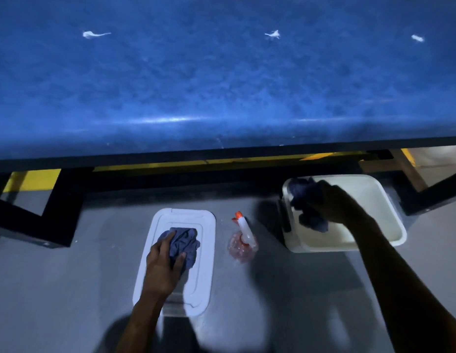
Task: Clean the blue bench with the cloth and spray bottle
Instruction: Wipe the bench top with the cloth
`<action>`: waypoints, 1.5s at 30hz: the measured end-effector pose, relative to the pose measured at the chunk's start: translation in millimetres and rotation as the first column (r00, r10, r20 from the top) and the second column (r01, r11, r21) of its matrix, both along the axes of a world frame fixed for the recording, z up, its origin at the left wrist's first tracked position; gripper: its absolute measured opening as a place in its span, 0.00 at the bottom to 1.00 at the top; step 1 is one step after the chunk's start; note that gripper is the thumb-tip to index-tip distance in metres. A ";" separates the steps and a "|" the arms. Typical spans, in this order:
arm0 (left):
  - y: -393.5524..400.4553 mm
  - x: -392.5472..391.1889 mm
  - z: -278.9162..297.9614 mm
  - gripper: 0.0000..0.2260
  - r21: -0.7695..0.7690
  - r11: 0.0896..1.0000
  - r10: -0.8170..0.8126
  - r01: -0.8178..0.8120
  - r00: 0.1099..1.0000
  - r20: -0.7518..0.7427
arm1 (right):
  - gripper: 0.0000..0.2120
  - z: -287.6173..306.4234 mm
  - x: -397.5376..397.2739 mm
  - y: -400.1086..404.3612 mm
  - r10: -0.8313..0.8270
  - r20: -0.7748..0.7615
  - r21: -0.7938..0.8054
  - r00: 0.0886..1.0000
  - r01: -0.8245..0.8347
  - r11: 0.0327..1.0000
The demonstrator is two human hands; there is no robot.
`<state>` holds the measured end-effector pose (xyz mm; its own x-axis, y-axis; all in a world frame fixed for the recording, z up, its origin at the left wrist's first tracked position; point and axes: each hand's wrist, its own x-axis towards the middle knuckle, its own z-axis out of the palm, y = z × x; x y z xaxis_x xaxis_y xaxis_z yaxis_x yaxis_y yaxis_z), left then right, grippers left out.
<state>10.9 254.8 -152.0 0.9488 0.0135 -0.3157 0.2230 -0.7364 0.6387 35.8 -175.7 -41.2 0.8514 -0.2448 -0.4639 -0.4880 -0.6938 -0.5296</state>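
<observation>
The blue bench (222,80) fills the upper half of the view, with three small white smears on its top. On the grey floor in front stands a clear spray bottle (243,238) with pink liquid and an orange-tipped white nozzle. My left hand (163,266) grips a crumpled blue cloth (185,242) lying on a white lid (204,250). My right hand (341,205) holds a second blue cloth (304,200) over the left side of a white bin (385,200).
Black metal bench legs (58,207) stand at left and right, with a yellow floor stripe (30,178) behind them. The grey floor (272,289) lies around the lid, bottle and bin.
</observation>
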 end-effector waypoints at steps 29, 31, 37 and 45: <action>30.1 0.0 50.2 0.23 -0.088 0.987 0.131 -0.135 0.990 -0.049 | 0.21 72.8 -34.3 281.4 0.680 0.003 -0.360 0.733 -0.634 0.685; 29.2 -0.9 70.1 0.16 -0.052 0.991 0.115 -0.121 0.987 -0.116 | 0.21 131.9 -32.9 281.1 0.686 0.274 -0.288 0.674 -0.623 0.727; 19.3 -7.2 179.9 0.14 0.015 1.000 0.002 0.001 0.985 -0.170 | 0.12 274.7 7.5 270.8 0.385 0.619 0.014 0.684 -0.500 0.866; 56.0 -9.3 368.4 0.19 -0.386 0.894 -0.202 0.227 0.974 0.104 | 0.12 285.9 81.3 246.4 0.451 0.675 -0.306 0.584 -0.335 0.891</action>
<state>1.6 310.8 216.4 0.9316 -0.3059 -0.1963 0.0407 -0.4489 0.8927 117.1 70.7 244.7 0.9221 0.1876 0.3384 0.3390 -0.8135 -0.4727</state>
